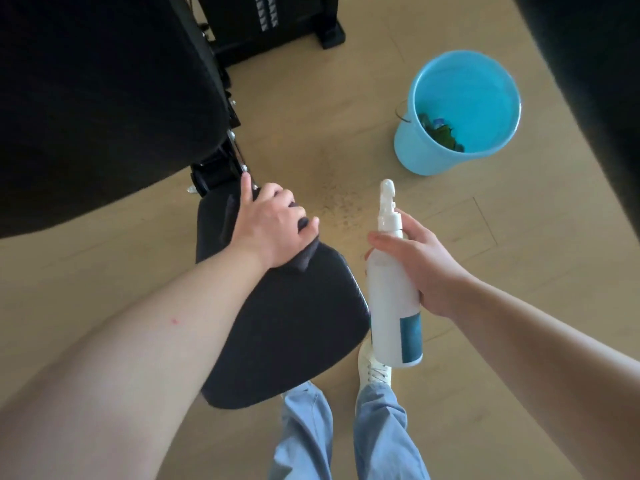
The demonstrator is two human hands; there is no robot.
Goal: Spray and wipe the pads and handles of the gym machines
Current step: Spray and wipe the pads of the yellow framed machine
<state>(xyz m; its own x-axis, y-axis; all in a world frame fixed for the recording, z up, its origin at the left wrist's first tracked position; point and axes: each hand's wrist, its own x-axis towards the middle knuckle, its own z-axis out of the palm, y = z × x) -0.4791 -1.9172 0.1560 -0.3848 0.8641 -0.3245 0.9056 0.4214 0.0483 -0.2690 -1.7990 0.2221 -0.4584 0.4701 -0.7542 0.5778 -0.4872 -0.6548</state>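
A black seat pad (294,323) of a gym machine lies below me, with a larger black back pad (97,98) up at the left. My left hand (270,223) presses a dark grey cloth (306,252) onto the far end of the seat pad, fingers curled over the cloth. To the right of the seat, my right hand (426,268) grips a white spray bottle (391,292) with a blue label. The bottle stands upright with its nozzle toward the floor ahead.
A light blue bucket (415,147) with dark cloths inside stands on the wooden floor ahead at the right. Wet spray specks (341,206) dot the floor beside the seat. The machine's black frame (277,26) stands at the top. My legs and a white shoe (372,370) are below.
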